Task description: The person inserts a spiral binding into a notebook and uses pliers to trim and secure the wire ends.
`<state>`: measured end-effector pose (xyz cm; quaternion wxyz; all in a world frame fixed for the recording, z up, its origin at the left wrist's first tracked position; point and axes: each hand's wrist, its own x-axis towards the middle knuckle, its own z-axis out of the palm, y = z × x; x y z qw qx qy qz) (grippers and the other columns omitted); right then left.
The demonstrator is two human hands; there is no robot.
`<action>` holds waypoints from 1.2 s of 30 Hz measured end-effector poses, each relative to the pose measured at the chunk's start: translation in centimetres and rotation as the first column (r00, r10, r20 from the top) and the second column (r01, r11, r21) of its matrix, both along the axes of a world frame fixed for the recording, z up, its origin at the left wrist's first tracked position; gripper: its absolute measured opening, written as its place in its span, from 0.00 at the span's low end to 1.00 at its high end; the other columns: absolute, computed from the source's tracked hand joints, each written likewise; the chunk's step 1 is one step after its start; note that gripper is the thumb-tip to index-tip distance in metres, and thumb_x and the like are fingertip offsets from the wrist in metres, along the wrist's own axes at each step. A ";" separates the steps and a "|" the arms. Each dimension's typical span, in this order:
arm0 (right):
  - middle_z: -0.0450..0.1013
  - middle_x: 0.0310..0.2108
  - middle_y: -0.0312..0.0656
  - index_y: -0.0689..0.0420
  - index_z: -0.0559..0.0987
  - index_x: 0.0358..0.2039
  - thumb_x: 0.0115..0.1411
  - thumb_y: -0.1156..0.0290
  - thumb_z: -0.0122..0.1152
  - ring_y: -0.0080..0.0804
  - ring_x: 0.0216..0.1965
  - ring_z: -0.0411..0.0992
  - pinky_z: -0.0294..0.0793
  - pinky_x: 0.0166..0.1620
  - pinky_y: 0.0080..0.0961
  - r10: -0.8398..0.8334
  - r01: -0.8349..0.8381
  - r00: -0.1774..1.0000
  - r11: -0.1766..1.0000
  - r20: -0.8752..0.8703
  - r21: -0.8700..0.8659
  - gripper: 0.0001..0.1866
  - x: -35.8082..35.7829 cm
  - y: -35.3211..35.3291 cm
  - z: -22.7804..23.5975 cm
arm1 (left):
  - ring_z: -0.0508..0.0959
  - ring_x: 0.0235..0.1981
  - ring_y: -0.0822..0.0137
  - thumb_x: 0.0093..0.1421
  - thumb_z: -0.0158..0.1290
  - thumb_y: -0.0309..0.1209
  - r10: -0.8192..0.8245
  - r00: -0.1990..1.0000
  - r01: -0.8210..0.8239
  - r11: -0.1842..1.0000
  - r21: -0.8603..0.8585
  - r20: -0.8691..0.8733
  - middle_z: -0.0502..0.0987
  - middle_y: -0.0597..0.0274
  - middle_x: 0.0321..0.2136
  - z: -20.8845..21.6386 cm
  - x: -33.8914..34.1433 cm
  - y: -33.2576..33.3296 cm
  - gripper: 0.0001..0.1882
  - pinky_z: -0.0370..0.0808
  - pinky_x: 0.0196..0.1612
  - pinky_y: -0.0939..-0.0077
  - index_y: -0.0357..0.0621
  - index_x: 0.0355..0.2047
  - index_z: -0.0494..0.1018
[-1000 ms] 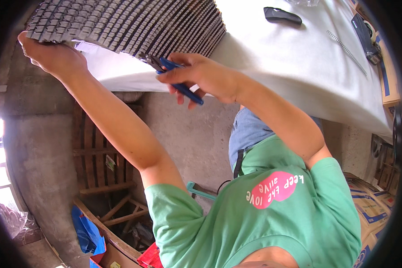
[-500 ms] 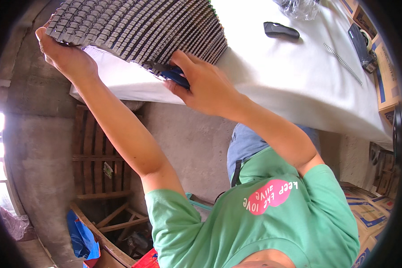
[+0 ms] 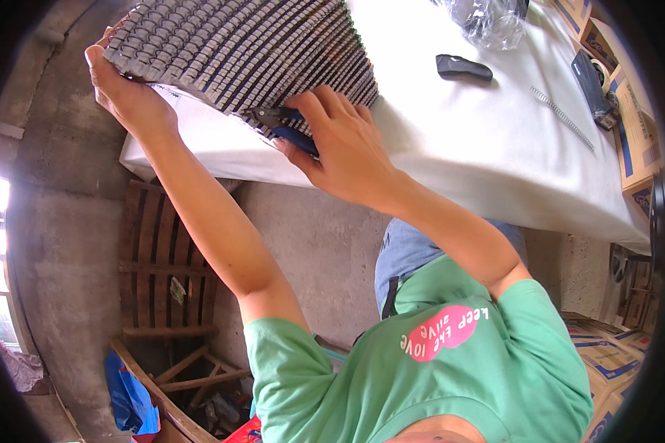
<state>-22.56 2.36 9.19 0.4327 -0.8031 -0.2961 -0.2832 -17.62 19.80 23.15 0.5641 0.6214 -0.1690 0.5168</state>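
Note:
A tall stack of spiral-bound books (image 3: pixel 233 55), rows of dark coils facing me, rests on the white-covered table. My left hand (image 3: pixel 129 100) grips the stack's left end, its thumb outside and its other fingers partly hidden behind it. In my right hand (image 3: pixel 340 144) are cutting pliers (image 3: pixel 292 133) with dark blue handles, held between the thumb and the curled fingers. The pliers' grey jaws touch or nearly touch the coil ends along the stack's lower edge. Their handles are spread apart.
On the white tablecloth (image 3: pixel 451 148) lie a black handheld object (image 3: pixel 463 69), a loose coil (image 3: pixel 561 118) and crumpled clear plastic (image 3: pixel 488 22). A black tape dispenser (image 3: pixel 595 88) stands beside cardboard boxes (image 3: pixel 635 133) at the right edge. A wooden pallet (image 3: pixel 166 258) leans below left.
My left hand and the stack's left end have shifted slightly right. My right hand and the pliers have moved a little right and down, and the pliers' handles look wider apart.

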 end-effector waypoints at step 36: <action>0.67 0.36 0.44 0.56 0.67 0.40 0.50 0.64 0.63 0.42 0.38 0.69 0.64 0.35 0.41 -0.034 0.030 0.992 0.999 0.124 0.031 0.20 0.2 -0.2 2.2 | 0.77 0.43 0.60 0.66 0.35 0.48 0.048 0.999 -0.051 0.988 0.144 0.025 0.76 0.51 0.41 -0.3 0.3 1.0 0.26 0.73 0.48 0.65 0.35 0.44 0.70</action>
